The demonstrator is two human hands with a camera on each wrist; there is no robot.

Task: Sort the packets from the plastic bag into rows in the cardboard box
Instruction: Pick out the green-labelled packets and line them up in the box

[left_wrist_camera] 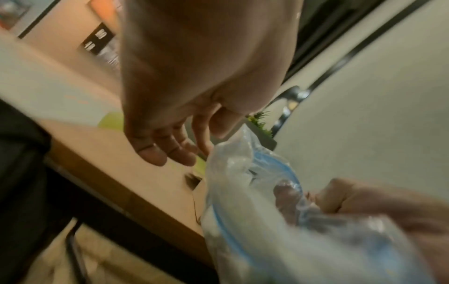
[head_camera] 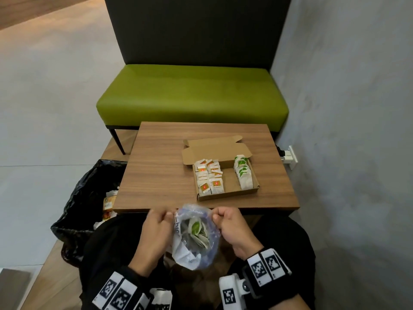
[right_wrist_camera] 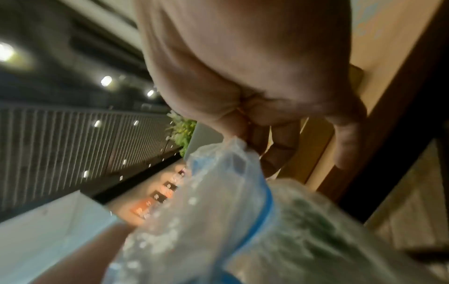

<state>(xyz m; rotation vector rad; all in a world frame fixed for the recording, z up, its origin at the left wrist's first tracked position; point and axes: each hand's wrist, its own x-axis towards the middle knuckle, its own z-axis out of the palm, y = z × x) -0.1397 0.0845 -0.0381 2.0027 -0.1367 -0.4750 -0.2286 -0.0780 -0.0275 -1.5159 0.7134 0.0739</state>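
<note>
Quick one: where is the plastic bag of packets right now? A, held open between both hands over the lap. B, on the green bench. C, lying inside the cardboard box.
A: the left hand and right hand each pinch an edge of the plastic bag, holding it open below the table's near edge.

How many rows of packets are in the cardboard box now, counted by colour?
Orange rows: 2
Green rows: 1
Total: 3 rows in the cardboard box
The loose packets in the plastic bag are not counted.
</note>
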